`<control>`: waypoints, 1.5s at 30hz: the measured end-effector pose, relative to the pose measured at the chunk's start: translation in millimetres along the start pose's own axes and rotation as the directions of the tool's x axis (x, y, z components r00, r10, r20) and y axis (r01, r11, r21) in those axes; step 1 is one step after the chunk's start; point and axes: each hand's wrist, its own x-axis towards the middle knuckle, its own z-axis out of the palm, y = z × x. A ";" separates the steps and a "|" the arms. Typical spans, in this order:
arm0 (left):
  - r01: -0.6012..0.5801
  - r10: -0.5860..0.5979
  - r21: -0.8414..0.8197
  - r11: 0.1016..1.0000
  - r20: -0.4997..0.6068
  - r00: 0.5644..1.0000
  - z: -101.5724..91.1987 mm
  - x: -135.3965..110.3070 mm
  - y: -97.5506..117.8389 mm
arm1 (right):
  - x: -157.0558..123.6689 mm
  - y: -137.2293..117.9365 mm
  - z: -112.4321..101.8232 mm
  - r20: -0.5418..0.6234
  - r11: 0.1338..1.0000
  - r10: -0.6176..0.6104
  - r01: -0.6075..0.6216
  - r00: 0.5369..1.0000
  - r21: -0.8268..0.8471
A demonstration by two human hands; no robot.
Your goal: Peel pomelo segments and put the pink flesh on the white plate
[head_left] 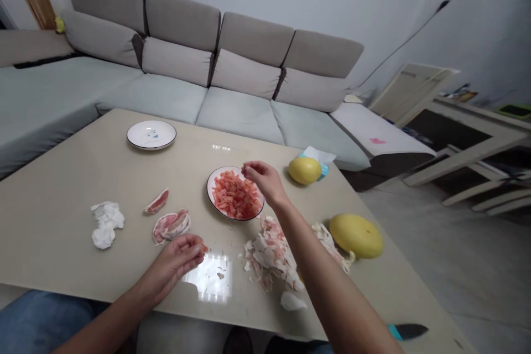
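My left hand (pixel 176 261) is closed near the front of the table, pinching a small piece of pomelo flesh (pixel 203 247) at its fingertips. Just behind it lie peeled pomelo segments (pixel 171 227), with one single segment (pixel 157 201) farther back. My right hand (pixel 265 180) hovers at the right rim of a dark-edged white plate (pixel 211 203) heaped with pink pomelo flesh (pixel 235 194). Its fingers are pinched together; whatever they hold, if anything, is too small to make out. Under my right forearm spreads a pile of pale peel and membrane scraps (pixel 271 251).
Two yellow pomelos (pixel 355 235) stand on the right, the farther one against a tissue pack (pixel 326 161). A knife (pixel 409 332) lies at the front right edge. Crumpled tissues (pixel 107 224) are on the left, another plate (pixel 151 135) at the back. A sofa (pixel 240 105) borders the table.
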 end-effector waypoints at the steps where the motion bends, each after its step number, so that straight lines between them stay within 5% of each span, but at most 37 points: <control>1: -0.002 0.002 -0.003 1.000 0.002 1.000 1.0 -0.5 -0.5 | -19.3 -1.2 -3.1 0.025 1.000 -0.008 0.007 1.000 0.016; 5: -0.013 0.013 -0.006 1.000 0.054 0.998 8.6 -5.8 -3.6 | -109.8 4.5 -1.0 0.181 0.998 0.017 -0.029 0.983 0.061; 7: -0.011 0.011 0.002 1.000 0.085 0.996 14.8 -10.0 -5.7 | -147.6 11.7 7.9 0.278 0.983 0.110 -0.146 0.954 0.114; 11: -0.023 0.016 0.062 0.998 0.125 0.992 27.7 -17.0 -12.6 | -184.0 25.7 25.9 0.324 0.964 0.165 -0.222 0.931 0.147; 22: -0.208 0.184 0.443 0.872 0.097 0.978 35.6 -14.9 -22.4 | -192.2 35.3 30.9 0.282 0.999 0.014 -0.023 0.959 0.028; 33: -0.179 0.155 0.413 0.893 0.091 0.984 25.9 -14.2 -33.3 | -195.1 40.7 39.7 0.217 0.992 0.125 -0.121 0.968 -0.033; 40: -0.217 0.203 0.514 0.830 0.083 0.976 29.8 -15.2 -29.6 | -198.6 40.9 45.4 0.167 0.998 0.056 -0.048 0.984 -0.049; 45: -0.212 0.215 0.508 0.835 0.053 0.975 32.9 -19.5 -31.3 | -201.4 41.0 52.3 0.132 0.993 0.116 -0.114 0.984 -0.020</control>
